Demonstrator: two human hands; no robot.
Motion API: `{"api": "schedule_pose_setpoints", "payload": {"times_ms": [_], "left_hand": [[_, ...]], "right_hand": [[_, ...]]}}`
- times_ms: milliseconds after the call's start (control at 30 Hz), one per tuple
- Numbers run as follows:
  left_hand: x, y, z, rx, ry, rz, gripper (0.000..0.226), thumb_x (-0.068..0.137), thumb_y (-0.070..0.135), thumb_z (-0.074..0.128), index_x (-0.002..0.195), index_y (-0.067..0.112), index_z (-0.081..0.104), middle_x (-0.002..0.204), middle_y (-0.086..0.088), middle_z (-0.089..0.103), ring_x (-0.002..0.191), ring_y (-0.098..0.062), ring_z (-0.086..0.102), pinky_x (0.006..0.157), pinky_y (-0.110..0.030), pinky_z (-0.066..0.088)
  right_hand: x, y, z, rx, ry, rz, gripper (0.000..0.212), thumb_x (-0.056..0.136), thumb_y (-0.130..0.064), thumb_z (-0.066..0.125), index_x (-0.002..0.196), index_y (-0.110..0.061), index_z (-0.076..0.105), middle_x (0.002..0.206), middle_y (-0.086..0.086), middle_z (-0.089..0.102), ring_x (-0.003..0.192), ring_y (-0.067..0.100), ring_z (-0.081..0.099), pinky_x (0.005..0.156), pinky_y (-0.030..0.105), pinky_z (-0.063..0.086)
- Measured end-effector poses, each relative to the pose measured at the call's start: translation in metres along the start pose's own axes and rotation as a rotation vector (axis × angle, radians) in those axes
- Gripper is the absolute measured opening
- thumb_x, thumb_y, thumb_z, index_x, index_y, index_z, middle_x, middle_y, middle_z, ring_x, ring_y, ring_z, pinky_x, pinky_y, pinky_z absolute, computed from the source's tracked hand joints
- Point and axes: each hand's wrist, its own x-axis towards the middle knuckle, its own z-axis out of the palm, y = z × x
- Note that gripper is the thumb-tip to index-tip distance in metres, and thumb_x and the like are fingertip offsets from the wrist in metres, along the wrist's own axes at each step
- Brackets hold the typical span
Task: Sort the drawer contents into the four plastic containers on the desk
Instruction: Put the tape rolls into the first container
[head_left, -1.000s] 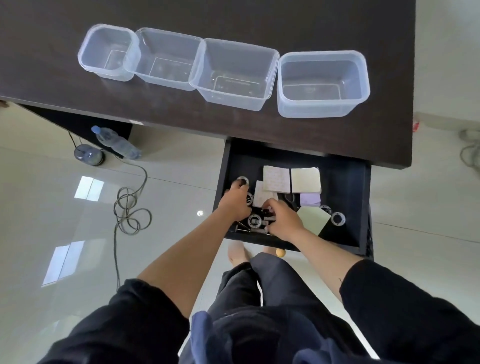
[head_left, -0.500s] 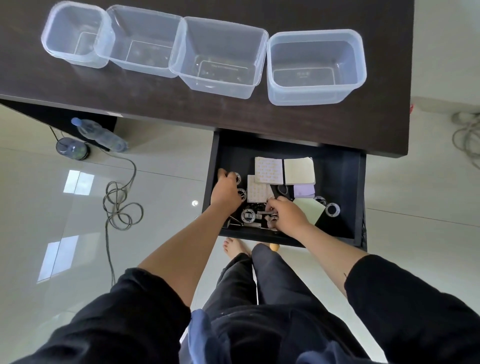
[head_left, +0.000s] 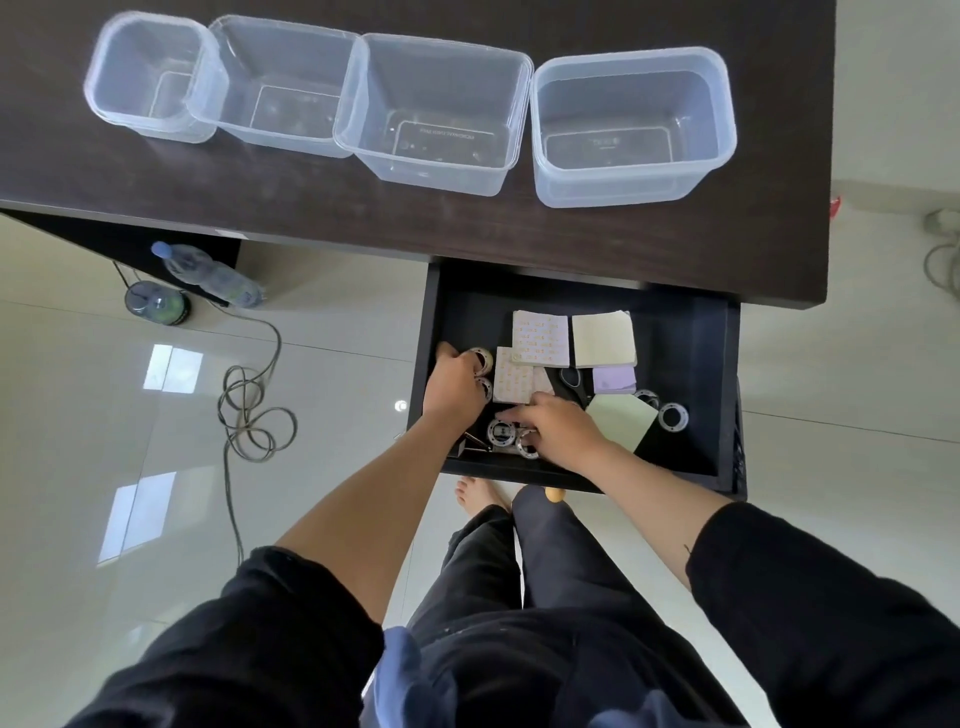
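Reaching into the open drawer (head_left: 691, 332) with both hands, the person is right at the start of this sort. All four containers stand in a row on the desk (head_left: 363, 218), and as far as one can see nothing has gone into the left-most container (head_left: 150, 78), the second container (head_left: 275, 88), the third container (head_left: 431, 114) or the right-hand container (head_left: 631, 127). Everything is yet to be moved, so the whole job lies ahead.

In the drawer lie the patterned pad (head_left: 540, 338), a cream pad (head_left: 602, 340), a purple pad (head_left: 614, 379), a pale green sheet (head_left: 621, 421), scissors (head_left: 571, 378) and several tape rolls, one of them (head_left: 673, 417) off to the right on its own.

The left hand (head_left: 454, 387) is over the drawer's left side, fingers curled around a tape roll (head_left: 480, 358) at the tips. The right hand (head_left: 556, 428) lies low over the front clutter, fingers stretched leftward and touching the small things beside another tape roll (head_left: 501, 431); whether it has actually closed on anything, I cannot tell. Both forearms are bare, sleeves pushed up.
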Motion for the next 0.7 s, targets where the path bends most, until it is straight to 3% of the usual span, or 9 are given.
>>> {"api": "schedule_pose_setpoints", "payload": {"times_ms": [100, 233, 400, 533, 700], "left_hand": [[-0.004, 0.001, -0.001, -0.002, 0.003, -0.004, 0.03, 0.089, 0.005, 0.055, 0.118, 0.002, 0.058, 0.125, -0.013, 0.042, 0.091, -0.032, 0.059, 0.087, -0.033, 0.052], [-0.009, 0.002, -0.003, 0.026, 0.019, -0.019, 0.032, 0.09, 0.009, 0.057, 0.12, 0.001, 0.057, 0.125, -0.011, 0.041, 0.086, -0.029, 0.059, 0.081, -0.033, 0.055], [-0.017, 0.004, -0.008, 0.049, 0.047, -0.037, 0.031, 0.091, 0.01, 0.055, 0.121, 0.0, 0.057, 0.125, -0.009, 0.041, 0.083, -0.028, 0.059, 0.077, -0.031, 0.054], [-0.025, 0.001, -0.011, 0.037, 0.056, -0.044, 0.03, 0.092, 0.011, 0.053, 0.12, 0.0, 0.056, 0.126, -0.008, 0.039, 0.079, -0.024, 0.056, 0.072, -0.026, 0.049], [-0.039, -0.007, -0.011, -0.009, 0.08, -0.024, 0.028, 0.091, 0.008, 0.053, 0.118, 0.001, 0.059, 0.125, -0.006, 0.04, 0.08, -0.019, 0.05, 0.072, -0.021, 0.043]], "right_hand": [[0.003, 0.001, -0.002, -0.142, -0.044, -0.036, 0.046, 0.095, -0.012, 0.049, 0.135, -0.035, 0.052, 0.124, 0.011, 0.05, 0.114, 0.032, 0.05, 0.083, 0.035, 0.041], [0.004, 0.005, -0.003, -0.263, -0.047, -0.118, 0.039, 0.095, -0.016, 0.048, 0.132, -0.026, 0.055, 0.113, 0.013, 0.053, 0.11, 0.035, 0.052, 0.074, 0.033, 0.037], [0.002, 0.008, -0.001, -0.35, -0.093, -0.172, 0.041, 0.097, -0.018, 0.045, 0.135, -0.033, 0.049, 0.118, 0.015, 0.05, 0.111, 0.036, 0.051, 0.081, 0.04, 0.044], [0.008, 0.006, -0.002, -0.406, -0.144, -0.157, 0.039, 0.097, -0.015, 0.044, 0.134, -0.025, 0.048, 0.122, 0.016, 0.047, 0.113, 0.038, 0.049, 0.083, 0.043, 0.045], [0.003, 0.004, -0.006, -0.299, -0.143, -0.12, 0.032, 0.096, -0.018, 0.045, 0.128, -0.019, 0.047, 0.116, 0.014, 0.051, 0.103, 0.035, 0.057, 0.083, 0.039, 0.049]]}}
